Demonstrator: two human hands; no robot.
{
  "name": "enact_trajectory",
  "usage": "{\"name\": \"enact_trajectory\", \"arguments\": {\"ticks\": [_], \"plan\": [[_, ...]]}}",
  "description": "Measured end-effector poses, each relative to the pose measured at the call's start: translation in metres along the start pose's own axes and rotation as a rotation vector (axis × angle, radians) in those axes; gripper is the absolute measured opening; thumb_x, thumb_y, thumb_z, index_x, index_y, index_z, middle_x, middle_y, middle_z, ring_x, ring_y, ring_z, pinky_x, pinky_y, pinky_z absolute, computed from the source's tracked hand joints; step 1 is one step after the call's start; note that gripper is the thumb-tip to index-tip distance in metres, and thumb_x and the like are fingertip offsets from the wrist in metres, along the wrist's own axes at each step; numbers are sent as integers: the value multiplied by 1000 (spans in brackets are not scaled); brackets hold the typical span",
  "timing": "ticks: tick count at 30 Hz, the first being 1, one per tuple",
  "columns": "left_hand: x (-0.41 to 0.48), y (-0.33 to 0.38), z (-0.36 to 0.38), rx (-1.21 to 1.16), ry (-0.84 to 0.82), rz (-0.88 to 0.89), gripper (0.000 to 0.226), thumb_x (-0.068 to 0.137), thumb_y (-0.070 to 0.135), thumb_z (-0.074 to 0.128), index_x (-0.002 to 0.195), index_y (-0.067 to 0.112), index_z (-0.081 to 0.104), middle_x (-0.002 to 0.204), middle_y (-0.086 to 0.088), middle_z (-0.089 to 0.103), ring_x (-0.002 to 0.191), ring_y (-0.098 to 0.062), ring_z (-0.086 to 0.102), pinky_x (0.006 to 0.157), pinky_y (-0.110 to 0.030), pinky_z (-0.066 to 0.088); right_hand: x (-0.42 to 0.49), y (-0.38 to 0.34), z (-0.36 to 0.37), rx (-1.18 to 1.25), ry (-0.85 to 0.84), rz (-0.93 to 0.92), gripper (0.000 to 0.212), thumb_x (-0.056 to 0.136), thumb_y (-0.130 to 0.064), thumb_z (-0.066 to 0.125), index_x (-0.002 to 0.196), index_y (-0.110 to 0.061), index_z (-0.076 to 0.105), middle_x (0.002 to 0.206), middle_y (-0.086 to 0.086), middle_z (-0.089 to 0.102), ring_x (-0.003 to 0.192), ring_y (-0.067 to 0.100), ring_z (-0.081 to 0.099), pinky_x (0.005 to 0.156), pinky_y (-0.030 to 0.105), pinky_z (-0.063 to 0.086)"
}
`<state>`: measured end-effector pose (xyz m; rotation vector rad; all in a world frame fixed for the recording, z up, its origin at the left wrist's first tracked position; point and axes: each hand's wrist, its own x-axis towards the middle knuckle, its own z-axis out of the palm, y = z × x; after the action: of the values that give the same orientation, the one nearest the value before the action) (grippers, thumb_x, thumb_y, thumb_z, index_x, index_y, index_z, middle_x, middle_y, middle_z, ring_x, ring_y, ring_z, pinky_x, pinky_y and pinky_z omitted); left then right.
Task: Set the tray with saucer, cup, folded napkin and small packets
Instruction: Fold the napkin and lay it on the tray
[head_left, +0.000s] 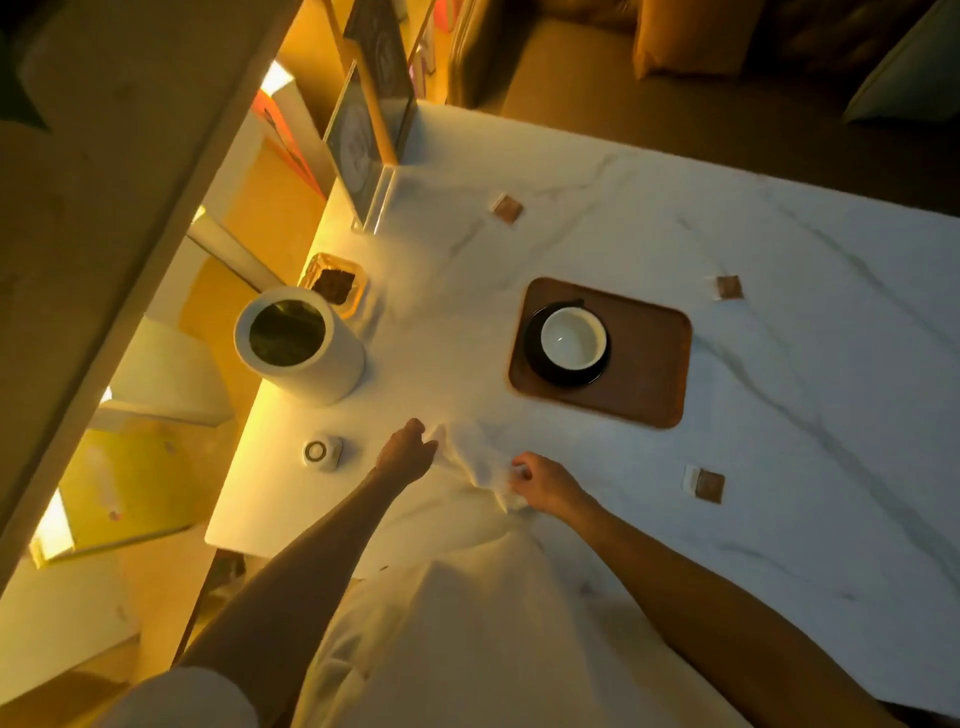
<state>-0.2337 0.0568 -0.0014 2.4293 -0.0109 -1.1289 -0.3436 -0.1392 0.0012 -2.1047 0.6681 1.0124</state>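
the white napkin (470, 460) lies rumpled at the near edge of the table (779, 415), left hand (405, 451) and right hand (548, 483) each with fingers (521, 464) clamped on its cloth. just beyond, the wooden tray (649, 364) carries a black saucer (535, 358) with a white cup (573, 338) on it. on the veined white marble lie a packet (507, 208) beyond the tray, a second packet (728, 287) to its right and a third packet (706, 485) near the right hand. warm yellow light falls from the left; a sofa (675, 78) stands beyond.

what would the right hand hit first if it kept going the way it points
Beyond the crumpled white cloth napkin it pinches, the right hand would probably meet the left hand, gripping the napkin's other side.
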Motion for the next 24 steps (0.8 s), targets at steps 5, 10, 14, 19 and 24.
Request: {"name": "enact_trajectory", "arguments": {"ticks": [5,10,14,19,24], "plan": [[-3,-5,21,-241,-17,-123,44,94,26,60,127,-2,50,123,-22,60,111,-36,59,95,-44,51,15,-19,22,-47,23,58,50,87,-36,61,127,-9,49,126,17,56,113,34,56,94,42,49],[-2,-7,33,-569,-101,-205,37,93,24,63,118,-1,53,116,-26,61,101,-38,61,89,-44,54,28,-34,19,42,42,13,33,93,-33,55,111,-6,59,112,15,65,99,30,61,80,35,47],[-4,2,20,-842,-182,-180,18,95,24,61,93,8,52,108,-19,55,98,-30,58,90,-42,51,24,-45,-1,157,-5,-98,27,95,-31,55,104,-6,60,101,14,63,91,25,58,83,36,48],[-20,38,-15,-734,-89,63,23,94,15,61,110,5,47,115,-21,53,102,-31,60,90,-44,56,3,-33,-31,244,38,-134,26,92,-28,59,107,-6,60,96,9,62,90,23,60,79,32,48],[-50,112,-58,-212,19,620,21,93,11,59,111,2,52,102,-6,54,88,-18,53,73,-23,43,-42,-26,-77,527,250,-327,62,88,-10,66,143,-14,38,136,10,50,123,21,52,99,36,48]]}}
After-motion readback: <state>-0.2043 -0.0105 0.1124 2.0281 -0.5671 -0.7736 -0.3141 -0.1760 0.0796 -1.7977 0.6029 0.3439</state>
